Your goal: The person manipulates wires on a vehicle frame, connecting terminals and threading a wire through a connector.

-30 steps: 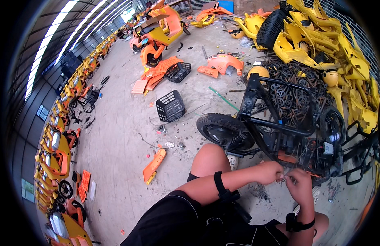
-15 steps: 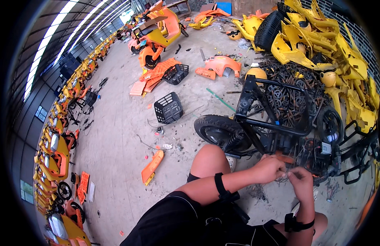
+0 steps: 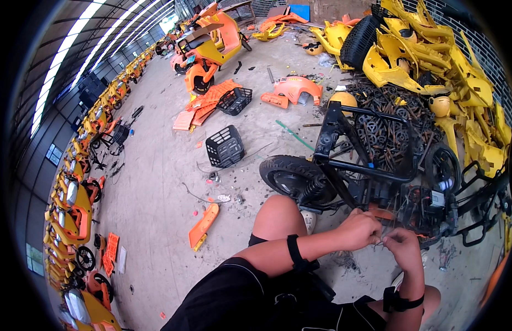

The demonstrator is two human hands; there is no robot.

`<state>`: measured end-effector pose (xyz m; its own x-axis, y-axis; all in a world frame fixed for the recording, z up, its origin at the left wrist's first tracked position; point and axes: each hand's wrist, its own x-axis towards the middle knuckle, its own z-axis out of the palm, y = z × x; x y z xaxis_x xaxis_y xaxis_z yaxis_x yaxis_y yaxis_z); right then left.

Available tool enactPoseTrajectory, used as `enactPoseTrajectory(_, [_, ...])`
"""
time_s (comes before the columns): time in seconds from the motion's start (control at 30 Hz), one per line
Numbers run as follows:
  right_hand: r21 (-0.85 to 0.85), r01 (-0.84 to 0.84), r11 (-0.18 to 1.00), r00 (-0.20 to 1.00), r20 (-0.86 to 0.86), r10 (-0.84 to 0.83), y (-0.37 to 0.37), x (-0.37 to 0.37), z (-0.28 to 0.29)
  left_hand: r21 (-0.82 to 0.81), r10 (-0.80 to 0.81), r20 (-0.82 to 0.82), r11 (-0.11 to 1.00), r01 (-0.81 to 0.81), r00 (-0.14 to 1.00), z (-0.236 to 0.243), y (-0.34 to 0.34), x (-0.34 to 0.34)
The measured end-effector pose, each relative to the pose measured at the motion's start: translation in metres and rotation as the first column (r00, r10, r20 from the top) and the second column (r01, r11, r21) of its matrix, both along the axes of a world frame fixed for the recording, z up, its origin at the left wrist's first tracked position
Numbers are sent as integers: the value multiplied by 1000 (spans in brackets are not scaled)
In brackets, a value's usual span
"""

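My left hand [image 3: 361,230] is closed in a pinch beside the stripped black scooter frame [image 3: 372,171]. Facing it, my right hand [image 3: 404,246] also pinches, with its fingertips close to the left ones. Between them runs a thin wire [image 3: 384,237], partly hidden by the fingers. Just beyond the hands, a tangle of wiring [image 3: 413,209] spreads over the frame's open middle, around a small silvery box [image 3: 438,199]. The frame lies low on the floor, its fat black-tyred wheel [image 3: 292,175] near my knee.
Behind the frame lies a heap of dark metal parts [image 3: 385,129], with yellow body panels [image 3: 399,66] piled against the wall. A black crate [image 3: 225,146] and an orange panel strip [image 3: 204,226] lie on the floor to the left. Scooters [image 3: 73,220] line the far left side.
Both hands stay at nearly the same spot, still pinching close together. My right fingers have tilted slightly leftward and lower. The whole view has shifted a little.
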<state>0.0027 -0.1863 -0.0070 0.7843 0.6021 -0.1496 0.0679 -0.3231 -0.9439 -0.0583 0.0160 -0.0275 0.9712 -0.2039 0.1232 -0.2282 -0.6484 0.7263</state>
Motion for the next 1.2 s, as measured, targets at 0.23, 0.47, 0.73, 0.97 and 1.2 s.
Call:
enactPoseTrajectory(0.23, [-32,12,999,998,-59,-14,0,2,-2,65,11,76,998,-16,997,2,-4,-1])
enactPoseTrajectory(0.47, [-63,65,996,980,-186,-76,2,3,1,110,-18,300,994,-16,954,-1,-8,-1])
enactPoseTrajectory(0.73, [-54,85,995,955,-279,-97,3,3,-1,142,-19,311,989,-26,950,-11,-12,0])
enactPoseTrajectory(0.97, [-77,25,997,965,-259,-44,1,2,-5,159,-6,317,986,-46,948,-9,-12,-1])
enactPoseTrajectory(1.2, [-200,-5,980,981,-192,-34,3,5,-18,282,0,250,957,-73,968,-19,-24,-2])
